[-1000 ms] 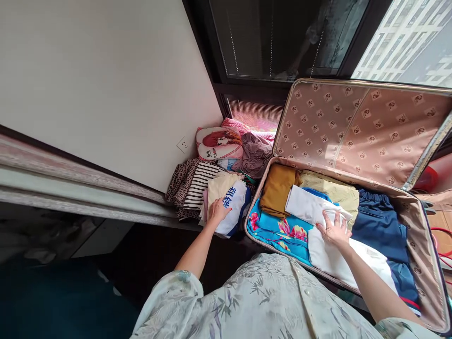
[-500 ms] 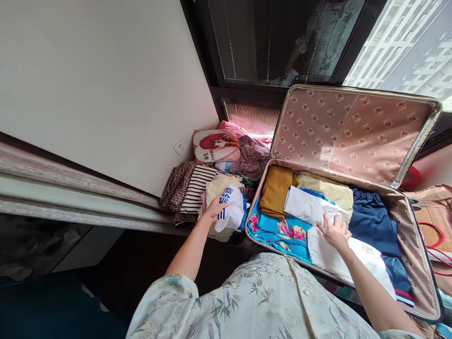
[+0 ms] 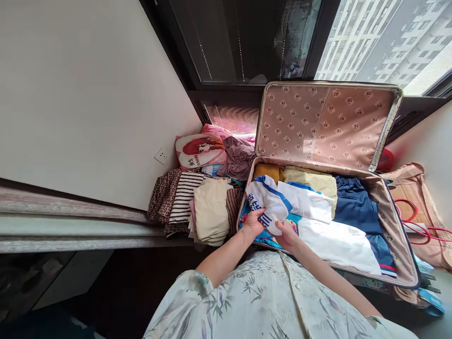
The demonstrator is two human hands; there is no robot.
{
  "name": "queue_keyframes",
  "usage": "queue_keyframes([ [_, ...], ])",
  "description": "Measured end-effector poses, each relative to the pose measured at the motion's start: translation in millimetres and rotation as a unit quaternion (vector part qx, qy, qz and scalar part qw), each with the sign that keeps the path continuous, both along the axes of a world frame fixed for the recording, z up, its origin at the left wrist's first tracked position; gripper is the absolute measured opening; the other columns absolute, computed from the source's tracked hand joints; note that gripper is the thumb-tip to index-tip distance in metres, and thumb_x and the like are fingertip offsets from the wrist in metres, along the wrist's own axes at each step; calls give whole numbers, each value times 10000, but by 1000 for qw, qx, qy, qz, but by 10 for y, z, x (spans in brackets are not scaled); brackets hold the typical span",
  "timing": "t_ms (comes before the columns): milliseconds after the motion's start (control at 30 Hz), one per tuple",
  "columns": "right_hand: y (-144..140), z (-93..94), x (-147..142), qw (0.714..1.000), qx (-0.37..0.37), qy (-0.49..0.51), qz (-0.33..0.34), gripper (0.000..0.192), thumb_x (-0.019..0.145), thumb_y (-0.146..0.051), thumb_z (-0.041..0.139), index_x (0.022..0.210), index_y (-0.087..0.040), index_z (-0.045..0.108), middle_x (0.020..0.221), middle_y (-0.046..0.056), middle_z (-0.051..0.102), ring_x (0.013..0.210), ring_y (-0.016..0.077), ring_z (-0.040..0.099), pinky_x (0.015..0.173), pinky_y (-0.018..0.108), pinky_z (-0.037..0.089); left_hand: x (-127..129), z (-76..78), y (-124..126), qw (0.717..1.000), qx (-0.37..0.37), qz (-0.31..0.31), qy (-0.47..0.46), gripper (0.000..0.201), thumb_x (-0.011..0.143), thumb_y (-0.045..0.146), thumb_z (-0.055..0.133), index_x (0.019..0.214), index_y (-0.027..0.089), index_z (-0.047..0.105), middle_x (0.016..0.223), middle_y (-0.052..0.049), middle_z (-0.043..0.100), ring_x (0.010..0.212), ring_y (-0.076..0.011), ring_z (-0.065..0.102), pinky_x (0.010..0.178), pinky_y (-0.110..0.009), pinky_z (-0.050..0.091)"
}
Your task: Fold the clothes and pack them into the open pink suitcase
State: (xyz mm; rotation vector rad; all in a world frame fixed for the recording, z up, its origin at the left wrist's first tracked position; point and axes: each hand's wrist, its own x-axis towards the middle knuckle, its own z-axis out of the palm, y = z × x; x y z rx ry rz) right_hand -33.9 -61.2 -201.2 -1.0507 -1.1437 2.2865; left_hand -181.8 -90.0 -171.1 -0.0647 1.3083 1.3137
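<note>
Both hands hold a folded white shirt [image 3: 270, 202] with blue trim and blue lettering over the left part of the open suitcase [image 3: 406, 235]. My left hand [image 3: 253, 223] grips its near left edge, fingers closed on the cloth. At its near right edge, my right hand [image 3: 287, 234] pinches the fabric. Beneath the shirt lies blue floral cloth [image 3: 266, 239], mostly covered. Mustard cloth [image 3: 264, 172] shows behind it. Another folded white garment with blue [image 3: 307, 202], a larger white garment [image 3: 339, 245], beige cloth [image 3: 314, 181] and navy trousers [image 3: 356, 202] fill the rest.
Left of the suitcase sit a cream folded stack [image 3: 212, 209], striped cloth [image 3: 185, 197], brown patterned cloth [image 3: 162, 197], a printed pillow [image 3: 199, 149] and crumpled mauve cloth [image 3: 238, 157]. The suitcase lid [image 3: 328, 125] leans near the window. A pink bag [image 3: 420, 197] stands at right.
The lettered white shirt has moved from the cream stack rightward over the suitcase in my left hand. My right hand has left the white garments and taken hold of it too. The view has shifted right.
</note>
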Motion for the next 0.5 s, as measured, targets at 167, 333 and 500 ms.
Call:
queue_keyframes([
  [167, 116, -362, 262, 969, -109, -113, -189, 514, 513, -388, 891, 946, -230, 663, 915, 78, 785, 854, 325, 747, 787, 468, 631, 397, -261, 60, 992, -77, -94, -13, 111, 792, 82, 660, 889, 133, 641, 833, -104, 729, 796, -228, 741, 781, -370, 618],
  [333, 268, -526, 752, 962, -99, -141, -214, 490, 496, -325, 876, 921, -239, 648, 873, 64, 789, 794, 329, 752, 721, 492, 643, -38, -375, -123, 974, -145, -140, 107, 134, 806, 174, 756, 804, 156, 623, 812, -90, 708, 866, -257, 729, 806, -358, 573],
  [500, 323, -493, 781, 967, -102, -132, -194, 485, 527, -301, 869, 957, -219, 661, 922, 73, 796, 785, 282, 756, 701, 423, 641, -496, -430, 120, 829, -94, -186, 518, 121, 905, 219, 643, 1016, 174, 657, 1119, -120, 690, 1155, -254, 642, 1047, -390, 479],
])
